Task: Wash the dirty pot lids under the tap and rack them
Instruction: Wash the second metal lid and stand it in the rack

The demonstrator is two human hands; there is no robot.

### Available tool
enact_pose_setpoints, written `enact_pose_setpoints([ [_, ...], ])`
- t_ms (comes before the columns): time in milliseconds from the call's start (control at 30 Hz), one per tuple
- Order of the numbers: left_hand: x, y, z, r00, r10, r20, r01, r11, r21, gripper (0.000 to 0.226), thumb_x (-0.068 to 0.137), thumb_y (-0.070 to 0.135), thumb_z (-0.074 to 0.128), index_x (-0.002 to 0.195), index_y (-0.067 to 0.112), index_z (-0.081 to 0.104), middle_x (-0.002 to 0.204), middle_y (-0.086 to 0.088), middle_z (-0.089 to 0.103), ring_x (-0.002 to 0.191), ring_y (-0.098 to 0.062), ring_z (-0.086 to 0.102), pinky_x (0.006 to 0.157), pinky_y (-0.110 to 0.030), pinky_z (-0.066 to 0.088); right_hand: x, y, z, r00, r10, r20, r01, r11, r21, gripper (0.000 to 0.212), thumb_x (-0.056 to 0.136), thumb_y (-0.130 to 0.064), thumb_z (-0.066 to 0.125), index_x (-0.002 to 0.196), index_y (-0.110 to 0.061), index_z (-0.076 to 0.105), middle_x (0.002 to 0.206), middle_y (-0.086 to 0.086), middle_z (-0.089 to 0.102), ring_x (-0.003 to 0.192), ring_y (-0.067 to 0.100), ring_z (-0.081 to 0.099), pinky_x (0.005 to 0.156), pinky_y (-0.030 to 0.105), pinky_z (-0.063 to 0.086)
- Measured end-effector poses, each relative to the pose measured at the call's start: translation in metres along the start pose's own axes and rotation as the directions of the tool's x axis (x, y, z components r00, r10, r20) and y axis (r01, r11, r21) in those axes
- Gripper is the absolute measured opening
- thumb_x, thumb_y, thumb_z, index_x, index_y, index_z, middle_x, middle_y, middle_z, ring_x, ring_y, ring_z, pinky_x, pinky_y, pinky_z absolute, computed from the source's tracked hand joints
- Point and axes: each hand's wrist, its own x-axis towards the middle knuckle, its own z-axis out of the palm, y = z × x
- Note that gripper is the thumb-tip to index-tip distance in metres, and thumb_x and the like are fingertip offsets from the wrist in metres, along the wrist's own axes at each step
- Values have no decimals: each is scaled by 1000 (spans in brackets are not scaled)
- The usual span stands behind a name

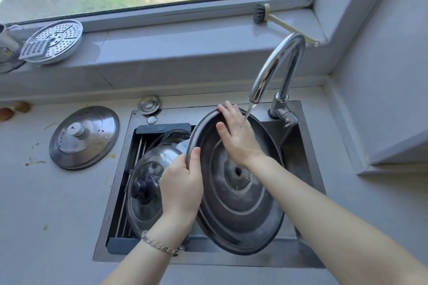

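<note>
A large steel pot lid (238, 201) is held tilted over the sink (308, 169), its inner side facing me. My left hand (183, 183) grips its left rim. My right hand (236, 133) lies flat with straight fingers on the lid's upper inside. Water runs from the chrome tap (275, 69) onto that hand and the lid. A glass lid with a dark knob (148, 183) rests on the rack (139, 152) across the sink's left half, with another lid partly hidden behind it. A steel lid (84, 136) lies on the counter left of the sink.
A perforated steamer plate (54, 40) with a small grater leans on the windowsill at left. A dish brush (275, 21) lies on the sill behind the tap. Two brown round items (15, 110) sit at the counter's far left. A wall corner stands at right.
</note>
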Motion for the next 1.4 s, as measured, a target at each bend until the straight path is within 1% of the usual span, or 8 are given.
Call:
enact_pose_setpoints([
  [67,-3,-2,1,1000,5,1,-5,1000,6,47,95,34,44,52,17,32,47,4,36,49,-18,36,53,-33,26,6,6,-2,990,140,-5,-140,990,2,62,94,-55,23,147,-24,22,157,-1,13,145,13,4,118,37,1],
  [267,1,-5,1,999,35,-27,-35,999,-10,47,94,36,44,54,12,36,48,2,38,49,-18,36,53,-31,28,-1,-15,5,978,-198,65,201,979,-40,73,85,-61,16,148,-23,13,154,-16,5,140,-1,-8,113,18,-9],
  [433,-3,-4,-10,991,28,-134,-35,998,-46,50,94,34,45,51,12,29,47,1,32,46,-15,30,49,-28,27,-2,48,-6,941,336,-26,-335,942,26,66,95,-50,23,150,-16,9,158,1,9,145,18,6,118,40,5],
  [567,8,-3,-18,974,-31,-225,11,996,-90,53,96,30,45,49,14,26,45,3,29,42,-9,33,44,-20,27,-37,77,-8,884,467,30,-467,884,-25,66,98,-43,26,149,-12,-2,158,5,1,145,18,2,118,36,4],
  [900,28,-15,-6,853,-405,-330,352,912,-212,52,97,33,42,50,11,33,51,-3,38,48,-17,34,47,-28,26,-111,35,4,937,272,218,-237,956,-175,86,84,-70,0,149,-14,-2,157,-1,-10,137,4,-25,114,28,-13],
  [1000,21,-16,4,852,-442,-282,393,894,-215,50,98,31,40,55,7,42,56,-4,46,52,-18,41,50,-31,29,-110,8,-3,959,15,284,57,968,-243,104,75,-70,-20,146,-8,23,154,5,23,142,9,-1,113,26,-11],
  [1133,11,-16,21,855,-474,-209,434,876,-209,42,98,29,39,77,-2,58,76,-13,56,73,-26,49,67,-27,32,-109,-37,14,907,-265,326,359,893,-272,78,95,-49,-1,128,-2,53,129,12,58,126,25,50,103,39,38],
  [1400,8,-17,17,855,-510,-97,472,841,-265,41,97,26,40,67,0,52,64,-7,52,73,-28,52,69,-31,41,-111,9,-38,826,-362,433,509,809,-295,47,81,-21,40,123,-9,59,122,7,64,110,18,63,92,27,47],
])
